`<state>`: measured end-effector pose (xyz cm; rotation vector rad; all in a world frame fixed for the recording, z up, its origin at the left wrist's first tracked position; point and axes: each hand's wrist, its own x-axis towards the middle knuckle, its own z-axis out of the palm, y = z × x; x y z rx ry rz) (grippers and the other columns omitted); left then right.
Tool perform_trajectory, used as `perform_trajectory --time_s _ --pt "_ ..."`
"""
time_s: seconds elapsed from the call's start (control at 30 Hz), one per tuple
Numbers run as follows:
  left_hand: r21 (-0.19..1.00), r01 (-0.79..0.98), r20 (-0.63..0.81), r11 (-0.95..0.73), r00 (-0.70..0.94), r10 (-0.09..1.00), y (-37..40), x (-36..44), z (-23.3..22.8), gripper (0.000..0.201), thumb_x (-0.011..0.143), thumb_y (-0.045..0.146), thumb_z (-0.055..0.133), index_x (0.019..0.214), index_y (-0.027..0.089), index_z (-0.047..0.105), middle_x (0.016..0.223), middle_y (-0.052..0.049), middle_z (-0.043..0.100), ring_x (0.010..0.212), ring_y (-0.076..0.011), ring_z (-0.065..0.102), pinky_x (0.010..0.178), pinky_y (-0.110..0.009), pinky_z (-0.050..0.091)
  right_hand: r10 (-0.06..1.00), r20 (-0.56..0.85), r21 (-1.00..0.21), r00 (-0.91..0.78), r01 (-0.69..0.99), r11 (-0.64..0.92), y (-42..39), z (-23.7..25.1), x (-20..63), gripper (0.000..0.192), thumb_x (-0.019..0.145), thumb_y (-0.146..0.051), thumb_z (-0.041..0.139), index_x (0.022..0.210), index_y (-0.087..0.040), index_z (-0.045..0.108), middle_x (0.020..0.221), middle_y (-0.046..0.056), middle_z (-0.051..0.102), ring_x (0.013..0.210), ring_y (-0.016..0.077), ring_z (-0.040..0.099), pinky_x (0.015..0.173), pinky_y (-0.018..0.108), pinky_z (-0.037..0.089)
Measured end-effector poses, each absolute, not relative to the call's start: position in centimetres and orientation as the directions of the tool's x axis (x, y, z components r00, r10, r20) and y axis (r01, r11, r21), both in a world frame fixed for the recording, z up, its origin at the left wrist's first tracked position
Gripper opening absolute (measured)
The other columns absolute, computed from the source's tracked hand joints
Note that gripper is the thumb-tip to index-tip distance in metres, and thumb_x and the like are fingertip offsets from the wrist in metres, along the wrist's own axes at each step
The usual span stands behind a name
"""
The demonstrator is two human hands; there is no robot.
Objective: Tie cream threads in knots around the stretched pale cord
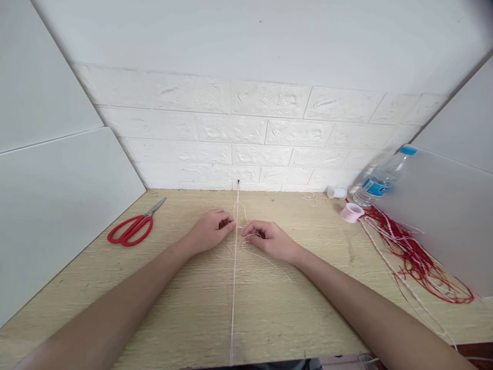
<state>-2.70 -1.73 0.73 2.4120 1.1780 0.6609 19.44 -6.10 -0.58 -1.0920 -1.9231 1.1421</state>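
A thin pink cord (233,288) runs taut down the middle of the wooden table (185,308), from a pin (238,182) at the wall's foot toward me. My left hand (211,229) pinches a fine pale thread just left of the cord. My right hand (267,239) pinches the same thread just right of it. Loose loops of this pale thread (265,259) lie around both hands and cross the cord.
Red-handled scissors (133,227) lie at the left. At the right are a pink thread spool (351,211), a white spool (336,192), a lying water bottle (379,180) and a tangle of red and pink cords (416,257). White panels stand on both sides.
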Motion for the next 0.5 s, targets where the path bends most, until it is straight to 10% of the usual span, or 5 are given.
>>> perform_trajectory --time_s 0.5 --pt "0.524 0.627 0.252 -0.576 0.532 0.809 -1.90 -2.58 0.88 0.029 0.089 0.041 0.047 0.076 0.019 0.061 0.072 -0.002 0.055 0.071 -0.0162 0.051 0.067 -0.031 0.040 0.870 0.156 -0.864 -0.468 0.363 0.350 -6.37 -0.38 19.28 0.020 0.084 -0.018 0.051 0.096 -0.019 0.067 0.077 0.000 0.061 0.064 0.0111 0.047 0.058 0.023 0.036"
